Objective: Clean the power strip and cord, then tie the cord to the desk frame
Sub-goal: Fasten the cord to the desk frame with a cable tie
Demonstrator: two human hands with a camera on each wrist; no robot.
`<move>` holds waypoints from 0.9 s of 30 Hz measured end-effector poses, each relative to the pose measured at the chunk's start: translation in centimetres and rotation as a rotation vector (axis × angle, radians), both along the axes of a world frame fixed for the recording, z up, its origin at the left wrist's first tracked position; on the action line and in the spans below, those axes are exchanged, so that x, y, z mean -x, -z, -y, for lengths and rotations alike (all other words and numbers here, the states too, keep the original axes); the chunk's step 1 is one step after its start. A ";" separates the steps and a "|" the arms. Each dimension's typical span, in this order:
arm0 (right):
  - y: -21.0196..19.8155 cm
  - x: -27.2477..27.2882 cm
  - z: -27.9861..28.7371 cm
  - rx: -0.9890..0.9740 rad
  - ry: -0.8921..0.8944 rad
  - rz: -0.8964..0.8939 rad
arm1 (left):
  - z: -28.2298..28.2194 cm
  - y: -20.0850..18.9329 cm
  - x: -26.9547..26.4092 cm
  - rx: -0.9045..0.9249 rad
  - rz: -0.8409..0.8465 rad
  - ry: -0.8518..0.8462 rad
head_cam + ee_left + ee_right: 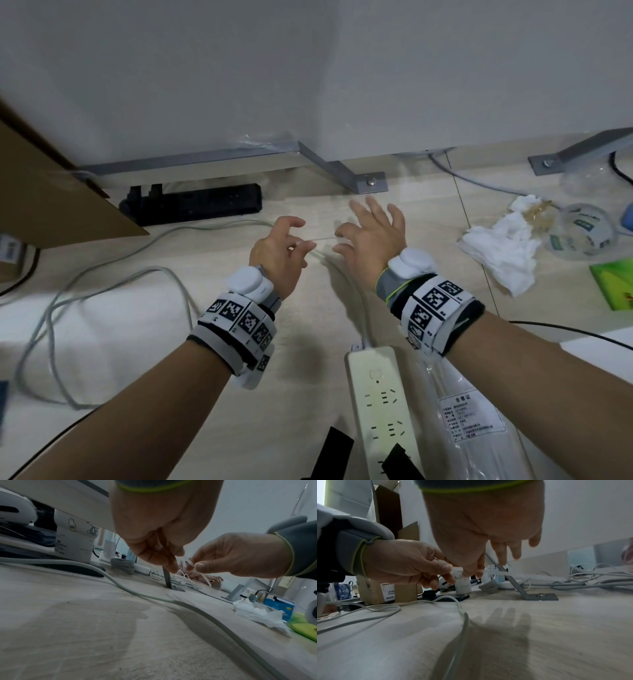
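Note:
A thin white cable tie (323,240) stretches between my two hands above the floor. My left hand (308,245) pinches one end between thumb and finger, its other fingers curled. My right hand (339,241) pinches the other end (191,563), its remaining fingers spread. The white power strip (380,404) lies flat below my right wrist. Its grey cord (356,301) runs under my hands and loops off to the left (462,615). The grey metal desk frame (329,168), bolted to the floor, stands just beyond my hands (517,585).
A black power strip (191,202) lies by the wall, next to a cardboard box (51,192). Crumpled tissue (496,246), a tape roll (579,229) and a green pack (616,281) sit to the right. A clear plastic bag (469,421) lies beside the white strip.

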State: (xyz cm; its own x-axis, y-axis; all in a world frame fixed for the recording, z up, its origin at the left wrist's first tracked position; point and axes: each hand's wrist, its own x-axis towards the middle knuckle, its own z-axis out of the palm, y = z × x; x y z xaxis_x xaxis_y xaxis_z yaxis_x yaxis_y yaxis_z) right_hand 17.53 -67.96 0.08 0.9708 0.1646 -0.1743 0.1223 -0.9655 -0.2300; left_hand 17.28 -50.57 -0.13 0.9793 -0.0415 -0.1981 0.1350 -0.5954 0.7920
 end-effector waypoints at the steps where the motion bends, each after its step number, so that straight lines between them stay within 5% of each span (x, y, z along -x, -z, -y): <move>1: 0.1 0.1 0.0 -0.056 0.001 -0.011 | 0.1 0.0 0.0 0.021 -0.010 -0.006; 5: 0.0 0.8 0.1 -0.237 0.097 -0.084 | 0.1 0.1 0.1 0.097 -0.054 -0.013; 17: 1.3 1.0 0.6 -0.307 0.092 -0.048 | -0.7 1.5 0.8 0.102 -0.046 0.011; 27: 2.3 1.1 0.7 -0.537 0.116 0.275 | -0.8 2.0 0.6 0.099 0.111 0.040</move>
